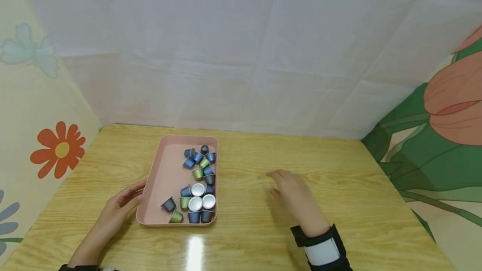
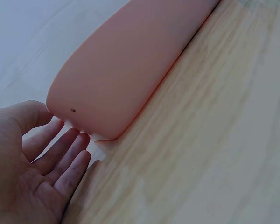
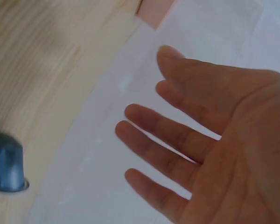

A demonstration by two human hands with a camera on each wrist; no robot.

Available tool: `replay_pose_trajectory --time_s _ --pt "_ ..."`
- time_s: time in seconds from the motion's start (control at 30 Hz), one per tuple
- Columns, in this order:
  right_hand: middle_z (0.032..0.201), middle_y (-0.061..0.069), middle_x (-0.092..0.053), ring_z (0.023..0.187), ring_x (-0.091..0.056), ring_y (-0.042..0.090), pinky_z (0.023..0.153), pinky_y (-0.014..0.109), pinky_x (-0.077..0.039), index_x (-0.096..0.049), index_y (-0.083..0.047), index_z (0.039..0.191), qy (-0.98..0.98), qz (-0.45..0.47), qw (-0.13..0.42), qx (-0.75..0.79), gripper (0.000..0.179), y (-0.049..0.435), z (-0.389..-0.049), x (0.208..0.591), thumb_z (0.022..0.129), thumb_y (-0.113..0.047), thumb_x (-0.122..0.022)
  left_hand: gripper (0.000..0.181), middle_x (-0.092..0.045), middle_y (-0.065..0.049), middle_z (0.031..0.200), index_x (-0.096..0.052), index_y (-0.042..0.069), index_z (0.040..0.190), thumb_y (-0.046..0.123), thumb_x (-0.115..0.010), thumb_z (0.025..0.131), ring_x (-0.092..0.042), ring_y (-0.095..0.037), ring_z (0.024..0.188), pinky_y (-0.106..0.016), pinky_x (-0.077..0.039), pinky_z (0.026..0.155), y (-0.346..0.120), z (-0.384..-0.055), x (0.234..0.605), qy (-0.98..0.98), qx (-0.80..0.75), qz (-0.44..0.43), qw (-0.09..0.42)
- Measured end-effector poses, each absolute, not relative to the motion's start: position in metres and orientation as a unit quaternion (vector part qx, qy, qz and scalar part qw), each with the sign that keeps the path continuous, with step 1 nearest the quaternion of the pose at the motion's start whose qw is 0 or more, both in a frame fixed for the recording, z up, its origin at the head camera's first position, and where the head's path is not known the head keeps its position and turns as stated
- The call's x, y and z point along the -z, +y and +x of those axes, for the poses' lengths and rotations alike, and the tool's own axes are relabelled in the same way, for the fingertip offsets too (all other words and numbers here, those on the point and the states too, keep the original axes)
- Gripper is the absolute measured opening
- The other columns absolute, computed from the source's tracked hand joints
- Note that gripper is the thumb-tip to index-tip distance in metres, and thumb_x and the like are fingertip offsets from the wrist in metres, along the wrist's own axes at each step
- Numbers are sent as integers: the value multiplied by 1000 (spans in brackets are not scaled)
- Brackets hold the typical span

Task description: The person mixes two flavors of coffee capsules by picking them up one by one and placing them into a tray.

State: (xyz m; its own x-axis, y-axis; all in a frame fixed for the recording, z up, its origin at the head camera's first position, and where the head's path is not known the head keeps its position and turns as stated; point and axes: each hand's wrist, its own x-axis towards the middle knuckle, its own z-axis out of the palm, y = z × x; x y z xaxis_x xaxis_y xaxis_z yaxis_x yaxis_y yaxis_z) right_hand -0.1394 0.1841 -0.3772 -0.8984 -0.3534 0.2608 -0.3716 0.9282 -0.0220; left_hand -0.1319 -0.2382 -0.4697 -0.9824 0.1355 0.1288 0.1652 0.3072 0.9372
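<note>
A pink tray (image 1: 162,172) stands left of the middle of the table, with several coffee capsules (image 1: 198,189) in blue, green and dark shades, mostly along its right side. Three show round silver lids. My left hand (image 1: 116,211) is at the tray's left wall; up close in the left wrist view, thumb and fingertips touch the tray's outer wall (image 2: 102,79). My right hand (image 1: 295,198) hovers over the table to the tray's right, fingers extended and palm bare. A blue capsule (image 3: 7,163) appears at the left edge of the right wrist view, apart from the fingers; in the head view I cannot find it.
The wooden table (image 1: 248,241) ends at a white cloth backdrop (image 1: 233,53). Decorated panels flank it, with an orange flower (image 1: 62,149) on the left and a large tulip print (image 1: 459,95) on the right.
</note>
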Motion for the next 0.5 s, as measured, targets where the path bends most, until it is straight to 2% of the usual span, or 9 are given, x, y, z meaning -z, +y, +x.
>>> replay_pose_trajectory --time_s 0.27,0.5 --pt "120 27 -62 107 -57 41 89 56 -51 -57 4 124 -994 88 33 -62 52 219 -142 369 78 -14 -73 47 -50 39 112 -46 -9 134 20 -50 97 -50 18 103 2 -43 82 -238 -133 469 -805 584 -100 19" --pt "125 31 -58 108 -55 45 89 59 -50 -52 4 129 -995 28 -44 -88 58 235 -147 373 79 -17 -72 46 -50 39 112 -46 -9 133 19 -50 97 -50 18 103 3 -42 82 -238 -132 469 -804 585 -101 20"
